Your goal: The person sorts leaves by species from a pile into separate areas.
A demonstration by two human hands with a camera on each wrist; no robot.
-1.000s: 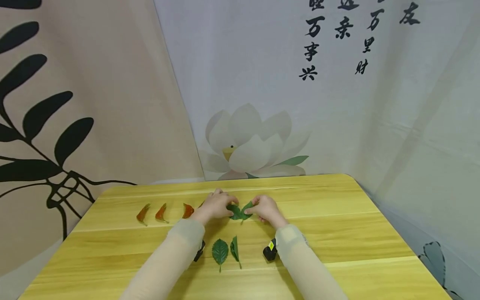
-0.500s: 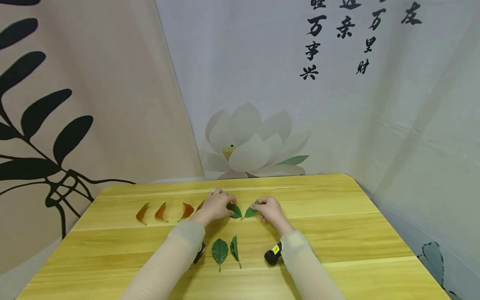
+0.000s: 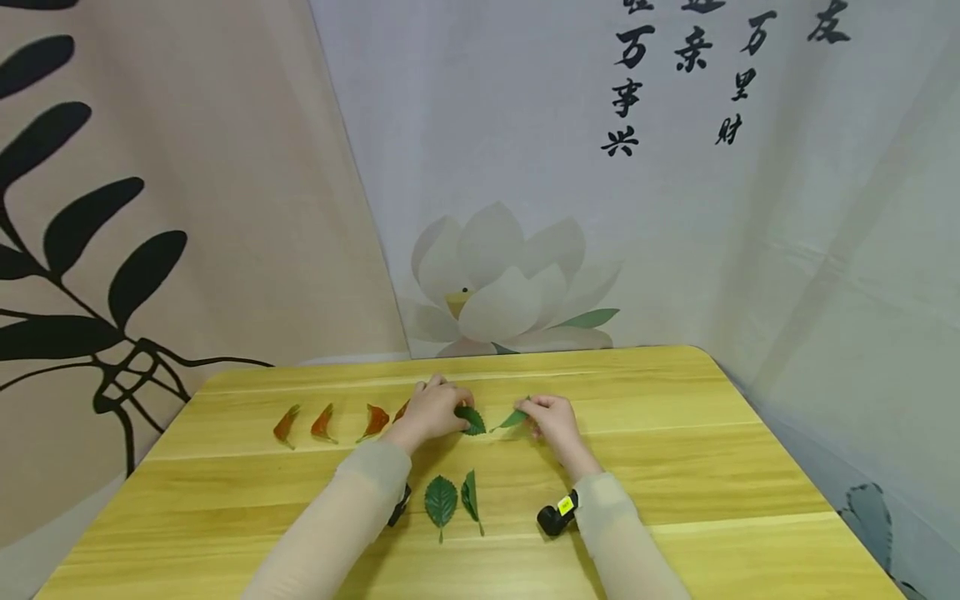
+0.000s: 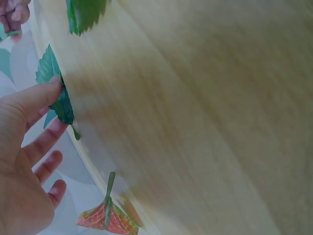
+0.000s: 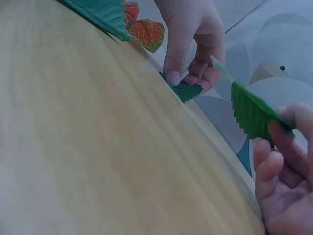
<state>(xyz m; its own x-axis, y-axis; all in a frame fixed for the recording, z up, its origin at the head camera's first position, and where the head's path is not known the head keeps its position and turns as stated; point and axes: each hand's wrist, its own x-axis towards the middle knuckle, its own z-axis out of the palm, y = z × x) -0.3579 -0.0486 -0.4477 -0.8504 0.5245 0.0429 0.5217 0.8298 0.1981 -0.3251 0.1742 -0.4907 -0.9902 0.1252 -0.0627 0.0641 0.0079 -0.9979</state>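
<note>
My left hand [image 3: 433,411] is at the far middle of the table, pinching a green serrated leaf [image 3: 472,421]. The left wrist view has the thumb on top of that leaf [image 4: 62,105], its short stem poking out. A little to the right, my right hand [image 3: 553,419] pinches another green leaf [image 3: 513,419] by one end. In the right wrist view this leaf [image 5: 252,115] is off the table, its stem pointing away from the fingers. The two held leaves are apart. Closer to me lie a flat green leaf [image 3: 441,502] and a folded one [image 3: 470,497].
Left of my left hand, orange-red leaves stand in a row: one at the far left [image 3: 285,427], one beside it [image 3: 323,424], one further right [image 3: 373,422], and one partly hidden by the hand [image 3: 402,411]. A printed curtain [image 3: 510,167] hangs behind the wooden table [image 3: 675,467].
My right hand has moved right with its leaf, away from the leaf under the left hand, and that leaf has turned to look narrower. The left hand has stayed in place.
</note>
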